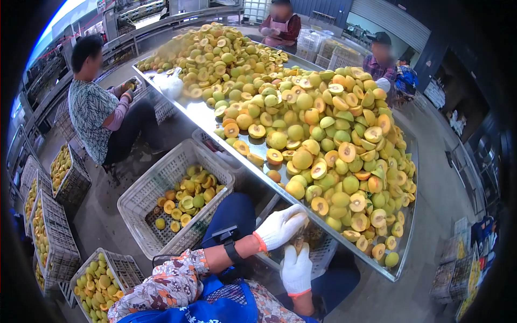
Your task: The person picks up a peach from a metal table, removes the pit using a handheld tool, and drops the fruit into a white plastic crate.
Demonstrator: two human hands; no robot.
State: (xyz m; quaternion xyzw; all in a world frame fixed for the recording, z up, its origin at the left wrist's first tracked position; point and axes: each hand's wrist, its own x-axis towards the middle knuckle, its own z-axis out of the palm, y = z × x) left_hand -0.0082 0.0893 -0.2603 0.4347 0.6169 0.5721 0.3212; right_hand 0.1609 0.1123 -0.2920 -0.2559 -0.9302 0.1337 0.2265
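Both my hands wear white knitted gloves and meet over a crate (324,253) at the table's near edge. My left hand (281,229) has its fingers curled together. Just below it, my right hand (297,271) is closed too, its fingertips around something brownish that is too small to name. Beyond them, a metal table (253,166) bears a large heap of halved yellow-green fruit (344,161), many with pits showing. To the left of my knees a pale plastic crate (141,202) holds more fruit halves (188,199).
At the left a seated person (97,113) in gloves handles fruit. Two other people (280,27) (379,62) sit across the table. Crates of fruit (54,237) (99,285) line the left floor. More crates (455,274) stand at the right.
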